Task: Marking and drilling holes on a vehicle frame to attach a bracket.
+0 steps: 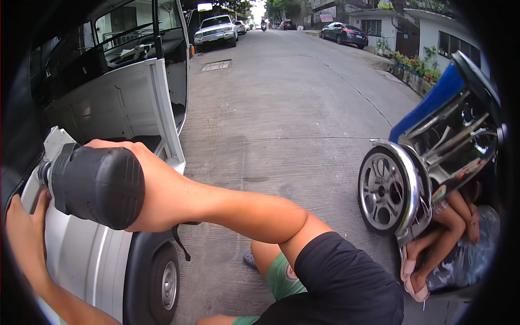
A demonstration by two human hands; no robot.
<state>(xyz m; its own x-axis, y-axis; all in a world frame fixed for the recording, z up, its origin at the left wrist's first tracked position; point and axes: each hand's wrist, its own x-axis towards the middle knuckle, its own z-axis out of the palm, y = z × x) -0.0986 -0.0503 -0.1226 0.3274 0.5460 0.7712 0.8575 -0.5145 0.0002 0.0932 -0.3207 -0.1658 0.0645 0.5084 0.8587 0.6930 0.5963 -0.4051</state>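
Note:
My right hand (154,187) grips the rear of a black power tool (97,184) with a thick ribbed motor housing. The tool's metal nose (43,174) points at the side of a white van (81,254). My right forearm crosses over from the lower right. My left hand (21,225) rests at the far left against the van's panel, just below the tool's nose. Its fingertips reach up toward the nose and are partly hidden by it. I cannot tell whether they hold it.
The van's white door (160,103) stands open above its black-arched wheel (165,281). At right is a blue sidecar with a chrome wheel (384,189), where a person sits with bare legs (441,238). Concrete road (281,108) runs ahead past parked cars (216,30).

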